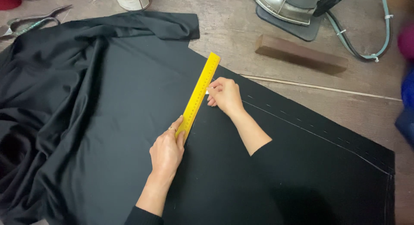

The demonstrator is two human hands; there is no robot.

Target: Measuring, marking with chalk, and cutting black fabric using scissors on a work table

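A large black cloth (108, 104) lies spread over a wooden table, with chalk lines and dashes along its right edge. A yellow ruler (199, 93) lies slanted on the cloth. My left hand (167, 149) presses down on the ruler's near end with its fingers. My right hand (225, 95) sits against the ruler's right edge near its upper half and pinches a small white piece of chalk (208, 92), whose tip touches the cloth.
A brown wooden block (301, 54) lies on the table at the back right. An iron on its stand (293, 9) with a green-grey cord (379, 39) is behind it. Scissors (30, 22) lie at the back left beside a tin can (132, 0).
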